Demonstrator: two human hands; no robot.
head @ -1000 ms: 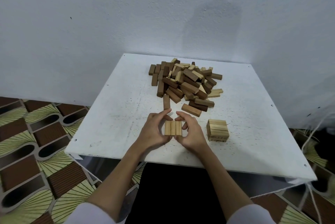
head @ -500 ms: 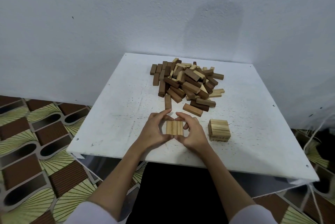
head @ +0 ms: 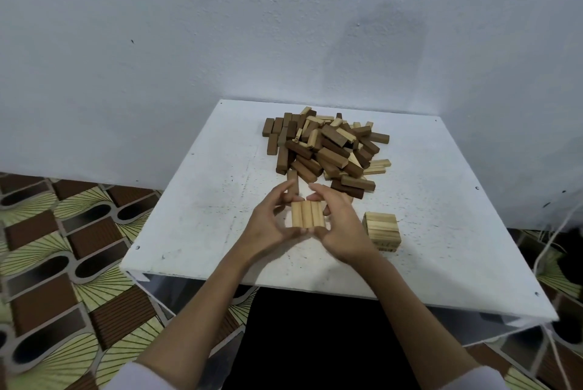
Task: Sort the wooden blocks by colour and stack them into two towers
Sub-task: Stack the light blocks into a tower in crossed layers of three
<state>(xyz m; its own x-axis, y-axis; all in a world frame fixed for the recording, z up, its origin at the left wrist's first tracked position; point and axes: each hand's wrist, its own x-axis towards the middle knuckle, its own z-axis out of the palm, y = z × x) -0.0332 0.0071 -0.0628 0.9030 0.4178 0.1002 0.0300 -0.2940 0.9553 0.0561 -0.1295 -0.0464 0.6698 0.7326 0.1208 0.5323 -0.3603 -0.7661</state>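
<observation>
Tower (head: 381, 232) corner behind right hand (head: 342, 232)

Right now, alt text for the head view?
Both hands, left hand and right hand, hold a row of three light blocks together on a white table. A short light-block stack stands at right; a mixed pile of blocks lies behind.

White square tabletop (head: 195, 219), scuffed and speckled, small screw holes near its edges. Pale blue-white wall (head: 157, 42) behind, rough plaster. Patterned floor (head: 56, 263) at left: brown ribbed panels, yellow-green fans, dark ovals. White cords (head: 545, 250) hang at right.
</observation>
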